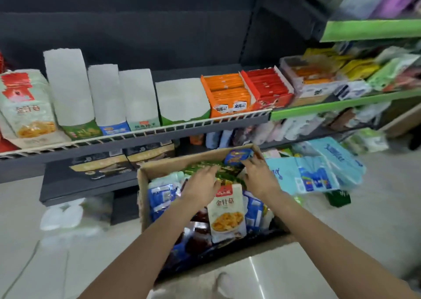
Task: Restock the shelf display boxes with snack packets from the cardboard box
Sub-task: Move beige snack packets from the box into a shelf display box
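Two hands, the left hand (200,182) and the right hand (259,175), reach into one cardboard box (145,207) of mixed snack packets, too jumbled to count. One cream packet (227,209) stands upright among them, and one blue packet (237,156) is at the box's far end. On the shelf (136,136) stand four display boxes with blank white fronts (68,86), one orange box (225,93) and one red box (268,86). One large cream bag (25,102) sits at the shelf's left end.
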A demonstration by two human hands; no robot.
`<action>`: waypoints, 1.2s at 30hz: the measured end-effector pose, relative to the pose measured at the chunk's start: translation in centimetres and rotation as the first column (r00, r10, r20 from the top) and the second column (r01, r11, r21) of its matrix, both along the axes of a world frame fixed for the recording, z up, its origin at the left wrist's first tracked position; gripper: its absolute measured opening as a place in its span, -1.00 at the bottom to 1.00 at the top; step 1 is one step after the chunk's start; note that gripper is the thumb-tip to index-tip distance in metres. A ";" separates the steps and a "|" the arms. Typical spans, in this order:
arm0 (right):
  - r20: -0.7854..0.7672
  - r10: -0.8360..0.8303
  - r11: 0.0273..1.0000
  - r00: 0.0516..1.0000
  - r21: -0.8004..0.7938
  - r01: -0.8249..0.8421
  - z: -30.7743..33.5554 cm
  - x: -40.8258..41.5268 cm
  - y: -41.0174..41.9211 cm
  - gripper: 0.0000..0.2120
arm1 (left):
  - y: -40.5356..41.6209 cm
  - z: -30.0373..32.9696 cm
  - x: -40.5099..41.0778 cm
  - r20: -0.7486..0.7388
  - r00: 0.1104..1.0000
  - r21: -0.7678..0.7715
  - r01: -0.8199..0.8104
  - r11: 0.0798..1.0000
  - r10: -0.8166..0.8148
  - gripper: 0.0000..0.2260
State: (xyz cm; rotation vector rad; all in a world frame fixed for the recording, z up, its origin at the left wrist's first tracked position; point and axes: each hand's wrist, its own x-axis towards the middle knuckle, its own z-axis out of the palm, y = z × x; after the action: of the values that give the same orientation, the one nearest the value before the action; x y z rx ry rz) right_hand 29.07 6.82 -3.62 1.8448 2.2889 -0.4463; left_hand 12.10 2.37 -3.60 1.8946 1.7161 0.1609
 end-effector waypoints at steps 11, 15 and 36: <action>0.329 0.340 0.940 0.881 -0.089 -0.329 -1.3 0.0 2.8 -0.70 | -0.6 -3.2 2.5 -0.100 0.994 -0.154 0.035 0.987 -0.051 -0.61; 0.330 0.306 0.949 0.893 -0.027 -0.315 -1.3 -0.2 2.9 -0.72 | -1.0 -2.8 1.9 -0.070 0.998 -0.168 -0.011 0.986 -0.001 -0.67; -0.853 -0.464 0.882 0.241 -0.418 0.218 6.0 2.5 1.8 -0.73 | -2.0 6.2 -1.7 0.401 0.778 0.038 -0.541 0.840 0.483 -0.86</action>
State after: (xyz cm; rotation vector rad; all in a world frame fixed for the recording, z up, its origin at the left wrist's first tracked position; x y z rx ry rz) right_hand 31.55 8.66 2.33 2.2696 2.0295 -2.3429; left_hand 10.41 0.40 2.60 1.3170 1.9361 0.8376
